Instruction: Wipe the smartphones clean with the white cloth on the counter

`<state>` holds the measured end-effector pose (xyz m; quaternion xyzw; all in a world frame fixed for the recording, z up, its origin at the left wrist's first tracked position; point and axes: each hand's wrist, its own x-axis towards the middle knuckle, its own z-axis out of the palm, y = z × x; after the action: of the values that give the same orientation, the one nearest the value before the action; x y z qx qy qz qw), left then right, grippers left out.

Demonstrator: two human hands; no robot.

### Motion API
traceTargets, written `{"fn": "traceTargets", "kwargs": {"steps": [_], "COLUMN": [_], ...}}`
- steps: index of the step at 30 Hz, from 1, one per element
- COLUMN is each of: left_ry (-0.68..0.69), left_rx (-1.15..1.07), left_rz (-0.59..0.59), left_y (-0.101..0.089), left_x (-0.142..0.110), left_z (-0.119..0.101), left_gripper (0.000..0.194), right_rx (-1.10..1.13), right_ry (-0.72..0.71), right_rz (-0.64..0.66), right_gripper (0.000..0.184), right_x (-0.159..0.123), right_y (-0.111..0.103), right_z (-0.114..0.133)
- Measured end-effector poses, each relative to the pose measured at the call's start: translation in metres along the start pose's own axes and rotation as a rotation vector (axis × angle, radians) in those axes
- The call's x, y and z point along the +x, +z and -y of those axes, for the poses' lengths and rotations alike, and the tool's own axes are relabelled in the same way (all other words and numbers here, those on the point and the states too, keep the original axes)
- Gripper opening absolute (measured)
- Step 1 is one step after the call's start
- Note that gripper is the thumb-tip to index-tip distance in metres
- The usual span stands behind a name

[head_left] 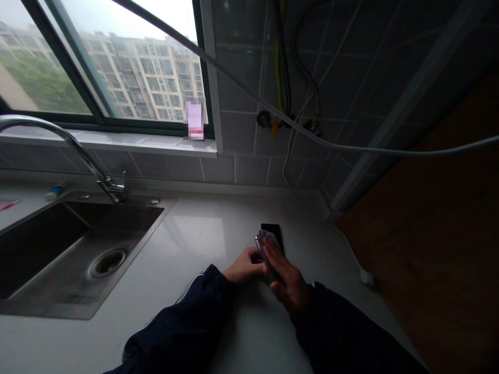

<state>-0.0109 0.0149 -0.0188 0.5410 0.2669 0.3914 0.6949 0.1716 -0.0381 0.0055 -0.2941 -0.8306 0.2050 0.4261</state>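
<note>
One slim device (258, 242), right of the sink (78, 280), grasped in the left hand (245, 266); right hand (291, 280) pressing an apparent cloth (272, 237), dimly lit, against it. Black flat object (275, 227) likewise right of the sink.

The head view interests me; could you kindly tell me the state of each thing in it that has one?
Left hand, gripping a device
Right hand, laid over a cloth
Device, tilted up
Cloth, against the device
Black slab, flat, partly hidden
Faucet, outlet out of view, flow unclear
Drain, looks open
</note>
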Motion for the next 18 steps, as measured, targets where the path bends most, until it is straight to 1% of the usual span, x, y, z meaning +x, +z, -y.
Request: {"fn": "traceTargets", "kwargs": {"steps": [1,2,5,6,8,9,11,12,13,15,16,17,18], "left_ry": [-0.008,-0.009,0.008,0.005,-0.005,-0.007,-0.002,0.002,0.001,-0.013,-0.022,-0.033,-0.044], "left_rx": [0.015,0.027,0.029,0.028,0.033,0.037,0.042,0.039,0.034,0.020,0.010,-0.010,-0.041], "left_rz": [0.018,0.022,-0.014,-0.009,0.012,0.016,-0.004,-0.018,-0.015,0.030,0.053,0.053,0.030], "left_y": [0.0000,0.0001,0.0002,0.0001,0.0000,0.0001,0.0008,0.0016,0.0028,0.0054,0.0066,0.0072,0.0073], "left_x": [-0.0001,-0.0001,0.0003,0.0006,0.0010,0.0011,0.0005,-0.0002,-0.0012,-0.0034,-0.0043,-0.0047,-0.0047], "left_z": [0.0004,0.0005,0.0002,0.0000,-0.0004,-0.0007,-0.0018,-0.0027,-0.0038,-0.0058,-0.0065,-0.0068,-0.0065], "left_gripper": [0.069,0.068,0.073,0.074,0.074,0.073,0.072,0.072,0.071,0.064,0.060,0.057,0.056], "right_rx": [-0.003,0.001,0.018,0.006,-0.018,-0.017,0.020,0.028,0.022,-0.005,-0.011,-0.009,-0.001], "right_ry": [-0.003,-0.008,-0.020,-0.017,-0.012,-0.014,-0.036,-0.044,-0.048,-0.048,-0.050,-0.055,-0.070], "right_rz": [-0.006,-0.010,-0.002,-0.004,-0.035,-0.045,-0.046,-0.044,-0.041,-0.046,-0.053,-0.063,-0.069], "right_gripper": [0.074,0.073,0.059,0.062,0.080,0.082,0.061,0.056,0.057,0.070,0.074,0.071,0.064], "right_x": [0.0001,-0.0001,-0.0008,-0.0008,-0.0005,-0.0001,0.0008,0.0012,0.0014,0.0016,0.0016,0.0018,0.0020], "right_y": [-0.0004,-0.0005,0.0009,0.0018,0.0032,0.0035,0.0033,0.0029,0.0025,0.0015,0.0009,0.0004,-0.0001], "right_z": [-0.0004,-0.0010,-0.0022,-0.0020,-0.0010,-0.0006,-0.0001,-0.0002,-0.0004,-0.0008,-0.0009,-0.0009,-0.0011]}}
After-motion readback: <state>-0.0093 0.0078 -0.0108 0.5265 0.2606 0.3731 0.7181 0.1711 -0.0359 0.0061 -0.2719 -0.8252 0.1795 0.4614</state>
